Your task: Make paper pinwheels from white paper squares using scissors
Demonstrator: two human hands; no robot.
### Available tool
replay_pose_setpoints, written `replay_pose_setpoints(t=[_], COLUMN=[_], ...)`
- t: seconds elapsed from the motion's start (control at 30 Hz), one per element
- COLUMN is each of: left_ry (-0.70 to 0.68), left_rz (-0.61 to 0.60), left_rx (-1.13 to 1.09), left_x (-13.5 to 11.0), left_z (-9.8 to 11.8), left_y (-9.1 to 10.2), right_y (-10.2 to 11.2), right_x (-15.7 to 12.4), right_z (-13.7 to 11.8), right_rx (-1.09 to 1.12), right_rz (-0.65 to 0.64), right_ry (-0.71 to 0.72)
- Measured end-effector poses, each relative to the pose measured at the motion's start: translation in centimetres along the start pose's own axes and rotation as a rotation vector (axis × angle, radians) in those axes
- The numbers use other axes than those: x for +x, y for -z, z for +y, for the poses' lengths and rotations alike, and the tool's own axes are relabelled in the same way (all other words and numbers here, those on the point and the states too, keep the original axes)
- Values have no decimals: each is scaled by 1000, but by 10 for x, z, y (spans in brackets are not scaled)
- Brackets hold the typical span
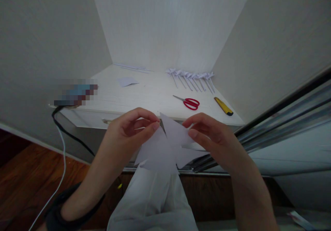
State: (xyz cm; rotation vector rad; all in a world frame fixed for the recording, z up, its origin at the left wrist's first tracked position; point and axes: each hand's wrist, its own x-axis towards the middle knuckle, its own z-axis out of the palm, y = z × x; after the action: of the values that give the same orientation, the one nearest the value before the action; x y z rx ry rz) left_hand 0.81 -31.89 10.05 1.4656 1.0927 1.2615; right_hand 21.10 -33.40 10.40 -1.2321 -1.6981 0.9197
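A white sheet of paper [161, 151], slit inward from its corners, hangs between my hands above my lap. My left hand [136, 126] pinches one upper flap at its left side, thumb against forefinger. At the right, my right hand [208, 132] has thumb and forefinger closed on another flap. Beyond the paper, red-handled scissors [190, 103] lie on the white desk [152, 96] with their blades pointing left. Several white paper pinwheels [191, 76] on sticks are lined up at the back right of the desk.
A yellow utility knife [223, 106] rests near the desk's right edge. Loose paper [127, 81] and thin white sticks [133, 67] lie at the back left. A blurred-out object [76, 93] sits at the left corner, with a black cable [73, 134] hanging down. Walls enclose the desk.
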Motion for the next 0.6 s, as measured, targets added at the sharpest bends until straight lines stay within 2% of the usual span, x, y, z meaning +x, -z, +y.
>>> replay_pose_setpoints(t=[0.17,0.3,0.47,0.6], left_ry=[53,24,-54,-47], left_rz=[-69,-77,-292,-229], left_rx=[-81,-111,110,133], left_x=[2,3,2,2], left_z=[-7,-3,7,7], left_y=[7,7,1,1], right_y=[5,3,-4,-5], right_x=[2,6,9,8], right_z=[2,-5,-15,-15], right_rx=[-61,-184,-225,-118], right_rz=[56,-8,-54,-15], right_ry=[63,132,212,159])
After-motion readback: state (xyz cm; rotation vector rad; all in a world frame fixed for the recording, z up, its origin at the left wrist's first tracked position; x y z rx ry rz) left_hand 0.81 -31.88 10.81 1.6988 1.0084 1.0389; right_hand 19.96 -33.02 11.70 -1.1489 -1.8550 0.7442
